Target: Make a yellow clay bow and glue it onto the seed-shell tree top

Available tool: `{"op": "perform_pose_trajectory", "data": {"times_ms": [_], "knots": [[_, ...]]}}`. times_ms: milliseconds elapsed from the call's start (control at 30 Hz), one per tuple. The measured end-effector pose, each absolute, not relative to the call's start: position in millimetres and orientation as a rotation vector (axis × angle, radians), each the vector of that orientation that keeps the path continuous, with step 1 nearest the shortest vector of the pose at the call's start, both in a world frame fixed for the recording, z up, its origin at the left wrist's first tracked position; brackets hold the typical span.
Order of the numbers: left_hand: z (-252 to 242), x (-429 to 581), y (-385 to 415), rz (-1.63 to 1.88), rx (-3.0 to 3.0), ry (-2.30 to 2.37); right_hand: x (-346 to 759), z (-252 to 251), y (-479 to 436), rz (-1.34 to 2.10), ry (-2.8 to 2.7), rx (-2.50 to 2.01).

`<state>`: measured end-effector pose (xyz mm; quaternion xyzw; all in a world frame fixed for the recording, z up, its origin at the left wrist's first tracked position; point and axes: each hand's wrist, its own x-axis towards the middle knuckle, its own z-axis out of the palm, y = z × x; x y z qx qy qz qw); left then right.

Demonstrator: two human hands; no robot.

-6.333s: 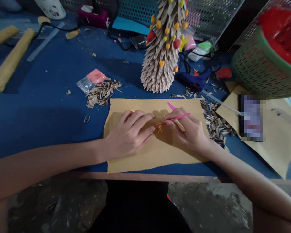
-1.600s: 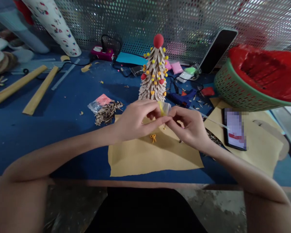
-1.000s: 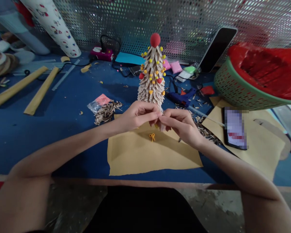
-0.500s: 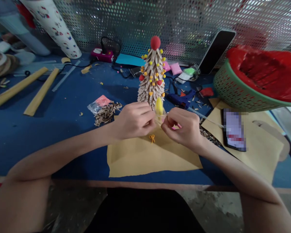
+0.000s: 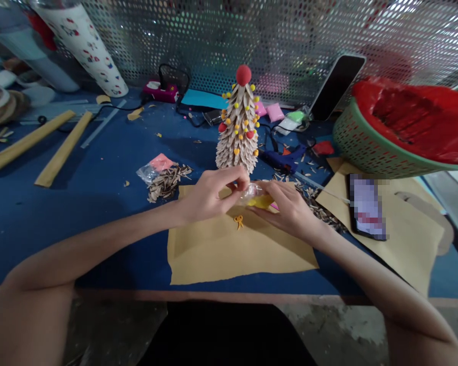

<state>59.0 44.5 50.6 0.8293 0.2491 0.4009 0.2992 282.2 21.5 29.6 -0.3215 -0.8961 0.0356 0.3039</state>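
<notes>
Packet of yellow clay (image 5: 256, 198) is hanging pinched between our left hand (image 5: 208, 198) and right hand (image 5: 288, 211). Tugging unevenly, we are likely risking dropping it onto the orange bow (image 5: 238, 221) lying just beside them.

A dimly lit blue tabletop (image 5: 99, 168) backs onto a perforated metal screen (image 5: 198, 35), with grey speckled floor (image 5: 328, 328) below.

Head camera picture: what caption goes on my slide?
Left hand and right hand hold a clear yellow-filled packet over brown paper, by a seed tree.
</notes>
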Motion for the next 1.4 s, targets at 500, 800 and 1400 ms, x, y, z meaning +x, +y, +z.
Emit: {"op": "perform_pose_trajectory", "data": {"times_ms": [500,800,1400], "knots": [[52,48,53,0.853,2.439,0.565,284,22,21,0.075,-2.335,-0.9],[54,47,54,0.811,2.437,0.645,280,22,17,0.315,-2.165,-0.908],[58,49,56,0.682,2.312,0.634,283,17,18,0.614,-2.053,-0.765]]}}
